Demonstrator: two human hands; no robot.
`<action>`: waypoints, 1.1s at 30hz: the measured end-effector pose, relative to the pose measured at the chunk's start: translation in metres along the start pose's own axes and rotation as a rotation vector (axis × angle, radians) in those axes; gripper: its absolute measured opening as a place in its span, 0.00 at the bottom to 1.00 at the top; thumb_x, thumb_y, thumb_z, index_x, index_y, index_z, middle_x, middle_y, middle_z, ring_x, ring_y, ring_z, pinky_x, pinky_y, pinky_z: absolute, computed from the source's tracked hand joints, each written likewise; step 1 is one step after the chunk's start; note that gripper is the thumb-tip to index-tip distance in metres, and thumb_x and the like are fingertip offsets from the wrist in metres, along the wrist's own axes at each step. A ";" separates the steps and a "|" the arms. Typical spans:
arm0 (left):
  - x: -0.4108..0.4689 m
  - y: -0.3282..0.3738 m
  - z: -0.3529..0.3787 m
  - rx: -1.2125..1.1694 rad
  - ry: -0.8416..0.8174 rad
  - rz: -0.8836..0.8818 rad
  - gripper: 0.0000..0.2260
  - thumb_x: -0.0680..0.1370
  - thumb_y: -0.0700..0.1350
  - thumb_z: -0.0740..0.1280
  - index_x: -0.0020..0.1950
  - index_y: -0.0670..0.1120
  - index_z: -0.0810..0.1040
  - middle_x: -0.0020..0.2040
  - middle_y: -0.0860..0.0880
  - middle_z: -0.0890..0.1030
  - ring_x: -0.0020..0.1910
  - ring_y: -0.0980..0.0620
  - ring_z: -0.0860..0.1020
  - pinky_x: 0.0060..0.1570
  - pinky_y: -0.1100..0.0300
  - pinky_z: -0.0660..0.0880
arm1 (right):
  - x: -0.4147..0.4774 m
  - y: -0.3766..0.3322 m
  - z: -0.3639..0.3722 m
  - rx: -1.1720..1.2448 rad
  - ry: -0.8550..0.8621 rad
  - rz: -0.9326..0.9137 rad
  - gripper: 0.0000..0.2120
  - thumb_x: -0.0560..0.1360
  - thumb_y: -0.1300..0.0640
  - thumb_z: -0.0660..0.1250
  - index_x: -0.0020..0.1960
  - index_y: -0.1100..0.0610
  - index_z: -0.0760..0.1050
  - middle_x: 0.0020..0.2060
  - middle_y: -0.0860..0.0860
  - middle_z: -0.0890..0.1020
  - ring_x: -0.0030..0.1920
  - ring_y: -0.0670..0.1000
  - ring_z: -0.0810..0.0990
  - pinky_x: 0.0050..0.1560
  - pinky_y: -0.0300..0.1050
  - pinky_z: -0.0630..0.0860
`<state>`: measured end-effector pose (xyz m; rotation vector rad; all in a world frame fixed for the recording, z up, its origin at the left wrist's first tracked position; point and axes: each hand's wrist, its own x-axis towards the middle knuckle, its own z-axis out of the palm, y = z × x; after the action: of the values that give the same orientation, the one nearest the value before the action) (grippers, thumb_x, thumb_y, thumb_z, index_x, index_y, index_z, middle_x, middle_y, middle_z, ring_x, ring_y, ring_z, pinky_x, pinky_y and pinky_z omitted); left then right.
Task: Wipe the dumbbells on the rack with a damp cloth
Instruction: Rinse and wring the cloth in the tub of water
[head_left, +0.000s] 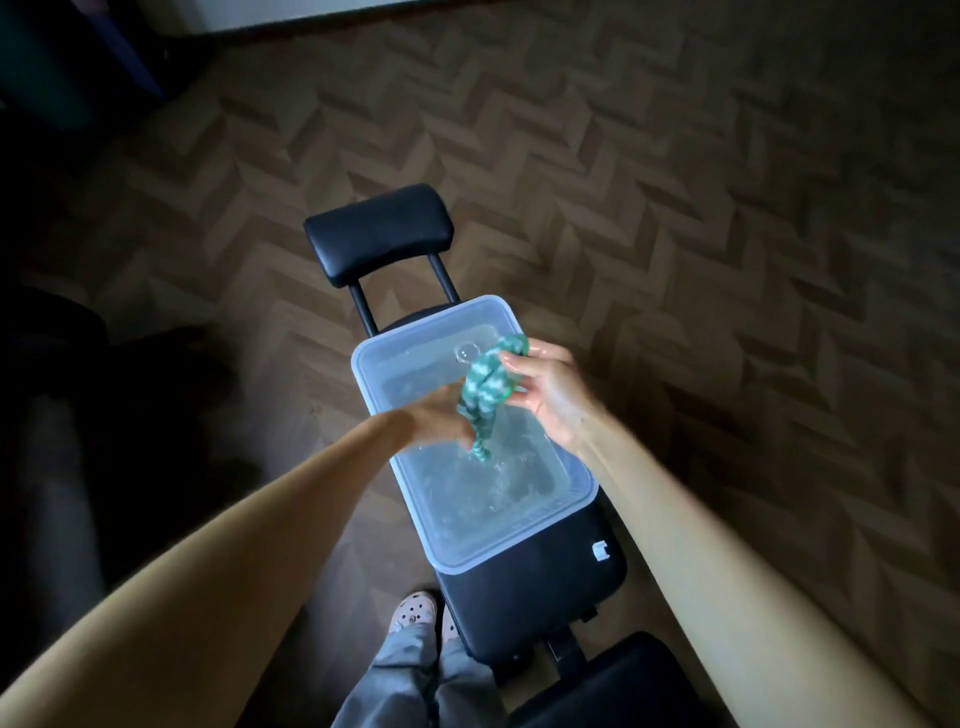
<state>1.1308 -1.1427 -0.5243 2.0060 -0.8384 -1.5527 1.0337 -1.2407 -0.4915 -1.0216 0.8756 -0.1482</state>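
At the bottom of the frame, grey trouser legs (405, 670) and a pale perforated clog (415, 613) are standing beside a black padded bench (545, 577). A translucent rectangular plastic tub (441, 564) holding water is sitting on the bench seat. Over the tub's middle, the left hand (441, 415), blurred, is gripping the lower part of a twisted green-and-white cloth (483, 389), whose tail is hanging below the fingers towards the water. Up and to the right, the right hand (550, 395) is pinching the cloth's upper end at its fingertips. Further up, the bench's small black pad (379, 234) is jutting over brown herringbone flooring (675, 208).
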 end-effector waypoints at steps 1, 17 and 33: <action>0.001 -0.004 0.004 -0.011 0.006 0.006 0.23 0.70 0.30 0.68 0.62 0.44 0.71 0.51 0.48 0.76 0.51 0.50 0.74 0.51 0.61 0.71 | -0.003 -0.004 0.001 0.051 0.001 -0.010 0.10 0.76 0.69 0.59 0.40 0.59 0.74 0.31 0.51 0.80 0.34 0.48 0.78 0.37 0.41 0.77; 0.006 -0.012 0.016 -0.772 0.271 -0.016 0.13 0.73 0.29 0.53 0.41 0.44 0.72 0.39 0.44 0.76 0.43 0.46 0.76 0.45 0.55 0.76 | 0.002 0.067 -0.010 0.199 0.369 0.406 0.14 0.77 0.68 0.53 0.61 0.60 0.68 0.56 0.60 0.75 0.52 0.59 0.77 0.44 0.51 0.77; 0.048 -0.023 0.053 -0.322 0.620 -0.062 0.09 0.81 0.47 0.55 0.46 0.44 0.69 0.50 0.41 0.76 0.47 0.45 0.69 0.44 0.58 0.60 | 0.046 0.102 0.021 -0.213 0.400 0.191 0.18 0.78 0.42 0.52 0.45 0.49 0.77 0.50 0.51 0.83 0.53 0.54 0.79 0.54 0.54 0.77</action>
<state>1.0918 -1.1604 -0.5862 2.0911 -0.2634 -0.9176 1.0505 -1.1939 -0.5935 -1.1179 1.3707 -0.0999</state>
